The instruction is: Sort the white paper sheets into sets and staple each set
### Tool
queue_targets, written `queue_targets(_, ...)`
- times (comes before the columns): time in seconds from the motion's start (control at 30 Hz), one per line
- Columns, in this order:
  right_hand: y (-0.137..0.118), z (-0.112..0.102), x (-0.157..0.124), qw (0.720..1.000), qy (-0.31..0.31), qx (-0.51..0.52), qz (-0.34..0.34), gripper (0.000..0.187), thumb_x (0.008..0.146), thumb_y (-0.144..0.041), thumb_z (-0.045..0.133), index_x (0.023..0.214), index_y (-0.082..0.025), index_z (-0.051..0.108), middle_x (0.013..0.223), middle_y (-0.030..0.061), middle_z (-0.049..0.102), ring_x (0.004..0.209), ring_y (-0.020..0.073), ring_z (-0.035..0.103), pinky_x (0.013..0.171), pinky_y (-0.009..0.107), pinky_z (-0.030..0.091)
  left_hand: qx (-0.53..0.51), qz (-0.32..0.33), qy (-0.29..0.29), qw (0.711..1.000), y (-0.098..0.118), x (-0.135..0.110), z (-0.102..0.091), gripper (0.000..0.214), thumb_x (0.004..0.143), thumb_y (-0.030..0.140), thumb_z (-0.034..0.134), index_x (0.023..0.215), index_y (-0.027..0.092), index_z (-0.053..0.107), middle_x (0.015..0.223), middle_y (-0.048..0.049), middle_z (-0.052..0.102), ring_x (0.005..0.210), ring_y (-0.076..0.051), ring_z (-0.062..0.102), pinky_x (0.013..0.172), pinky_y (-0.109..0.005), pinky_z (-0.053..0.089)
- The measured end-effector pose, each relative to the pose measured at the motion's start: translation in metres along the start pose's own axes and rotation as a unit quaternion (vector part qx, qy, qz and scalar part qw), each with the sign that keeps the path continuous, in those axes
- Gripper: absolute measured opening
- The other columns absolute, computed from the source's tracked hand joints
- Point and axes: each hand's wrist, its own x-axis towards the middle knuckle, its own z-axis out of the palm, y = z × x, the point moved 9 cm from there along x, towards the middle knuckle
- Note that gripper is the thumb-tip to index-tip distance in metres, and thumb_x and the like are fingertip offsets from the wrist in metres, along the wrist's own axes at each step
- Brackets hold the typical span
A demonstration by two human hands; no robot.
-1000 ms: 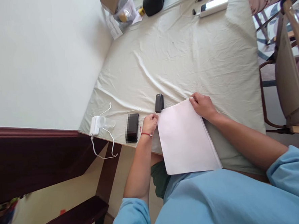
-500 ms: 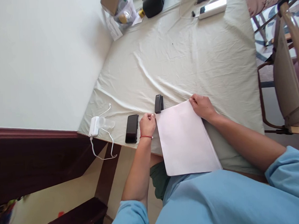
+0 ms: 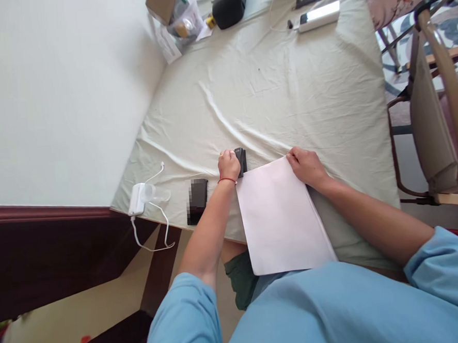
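A stack of white paper sheets (image 3: 282, 220) lies at the table's near edge, its lower end against the blue shirt. My right hand (image 3: 308, 165) pinches the stack's upper right corner, thumb on top. At the upper left corner stands a small black stapler (image 3: 241, 163). My left hand (image 3: 229, 165), with a red string on the wrist, is closed at the stapler's left side and covers part of it. Its fingertips are partly hidden. Left of that forearm lies a black phone (image 3: 198, 200), partly blurred by blocky pixels.
A white adapter with a cable (image 3: 137, 199) rests by the table's left corner. Along the back are a plastic bag of items (image 3: 184, 26), a black case (image 3: 230, 6) and a white power bank (image 3: 319, 17). A chair (image 3: 429, 112) stands at the right.
My left hand has moved up and away from the paper's upper left corner onto the stapler. My right hand keeps its hold on the paper. The whole view has shifted slightly.
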Motion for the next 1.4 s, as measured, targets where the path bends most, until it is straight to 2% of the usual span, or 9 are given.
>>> queue_targets(0.2, 0.002, 0.004, -0.001, 1.0, 0.003, 0.003, -0.007, 0.028, 0.105, -0.028, 0.045, 0.102, -0.018, 0.07, 0.099, 0.0138, 0.078, 0.093, 0.0295, 0.069, 0.079, 0.035, 0.042, 0.018, -0.037, 0.07, 0.997, -0.008, -0.018, 0.001, 0.035, 0.104, 0.021, 0.031, 0.1, 0.02, 0.067, 0.126, -0.0192, 0.071, 0.126, -0.032, 0.063, 0.114, -0.045, 0.043)
queue_targets(0.4, 0.003, 0.003, 0.0, 1.0, 0.01, 0.018, -0.009, 0.026, 0.102, -0.029, 0.045, 0.097, -0.019, 0.069, 0.097, 0.0141, 0.078, 0.089, 0.0292, 0.068, 0.078, 0.036, 0.043, -0.025, -0.062, 0.057, 0.996, -0.014, -0.009, 0.001, 0.028, 0.103, 0.023, 0.039, 0.089, 0.022, 0.063, 0.119, -0.0173, 0.072, 0.125, -0.031, 0.063, 0.113, -0.044, 0.043)
queue_targets(0.53, -0.004, -0.001, -0.004, 0.994, 0.019, 0.09, -0.057, 0.023, 0.1, -0.033, 0.047, 0.091, -0.022, 0.065, 0.088, 0.0088, 0.075, 0.083, 0.0249, 0.065, 0.078, 0.034, 0.044, -0.126, -0.072, 0.088, 0.985, -0.032, -0.008, -0.023, 0.027, 0.104, 0.034, 0.042, 0.089, 0.021, 0.061, 0.108, -0.0147, 0.071, 0.117, -0.029, 0.065, 0.109, -0.043, 0.046)
queue_targets(0.7, -0.008, 0.001, -0.007, 0.975, 0.001, 0.207, -0.082, 0.025, 0.097, -0.042, 0.05, 0.088, -0.022, 0.063, 0.074, 0.0016, 0.063, 0.072, 0.0189, 0.056, 0.071, 0.031, 0.044, -0.182, -0.034, 0.166, 0.969, -0.064, -0.065, -0.067, 0.034, 0.106, 0.051, 0.041, 0.108, 0.022, 0.06, 0.114, -0.0097, 0.07, 0.107, -0.02, 0.066, 0.098, -0.034, 0.052)
queue_targets(0.83, -0.01, 0.005, -0.005, 0.954, -0.037, 0.286, -0.085, 0.03, 0.093, -0.05, 0.056, 0.087, -0.022, 0.064, 0.07, -0.0009, 0.056, 0.066, 0.0154, 0.047, 0.064, 0.029, 0.04, -0.218, -0.009, 0.165, 0.962, -0.084, -0.122, -0.072, 0.036, 0.103, 0.054, 0.05, 0.116, 0.022, 0.057, 0.122, -0.0123, 0.068, 0.107, -0.02, 0.068, 0.093, -0.033, 0.056)
queue_targets(1.0, -0.008, 0.007, -0.005, 0.894, -0.084, 0.439, -0.034, 0.037, 0.083, -0.057, 0.072, 0.086, -0.021, 0.064, 0.069, -0.003, 0.052, 0.06, 0.0119, 0.041, 0.057, 0.026, 0.034, -0.34, -0.042, 0.068, 0.937, -0.095, -0.164, -0.043, 0.052, 0.089, 0.062, 0.071, 0.117, 0.022, 0.057, 0.126, -0.0142, 0.064, 0.115, -0.025, 0.067, 0.09, -0.037, 0.059)
queue_targets(1.17, -0.007, 0.01, -0.018, 0.81, -0.189, 0.554, 0.038, 0.046, 0.068, -0.056, 0.087, 0.086, -0.023, 0.06, 0.067, -0.0026, 0.055, 0.055, 0.0125, 0.045, 0.052, 0.027, 0.036, -0.409, -0.063, -0.029, 0.91, -0.075, -0.181, -0.025, 0.067, 0.078, 0.063, 0.084, 0.126, 0.022, 0.06, 0.135, -0.0165, 0.065, 0.125, -0.028, 0.067, 0.106, -0.041, 0.054)
queue_targets(1.3, 0.002, -0.002, -0.02, 0.801, -0.163, 0.574, 0.051, 0.049, 0.064, -0.057, 0.088, 0.083, -0.026, 0.055, 0.064, -0.0025, 0.053, 0.051, 0.0135, 0.043, 0.05, 0.028, 0.036, -0.495, -0.042, -0.124, 0.859, -0.04, -0.187, -0.016, 0.071, 0.075, 0.058, 0.09, 0.132, 0.024, 0.064, 0.137, -0.0157, 0.069, 0.131, -0.03, 0.066, 0.111, -0.041, 0.053)
queue_targets(1.4, 0.009, -0.009, -0.013, 0.816, -0.109, 0.564, 0.061, 0.046, 0.069, -0.058, 0.084, 0.086, -0.026, 0.056, 0.069, -0.0013, 0.057, 0.054, 0.0146, 0.047, 0.052, 0.029, 0.041, -0.516, -0.042, -0.241, 0.821, -0.016, -0.197, 0.001, 0.06, 0.074, 0.058, 0.09, 0.117, 0.019, 0.076, 0.121, -0.0156, 0.077, 0.116, -0.031, 0.073, 0.103, -0.042, 0.058)
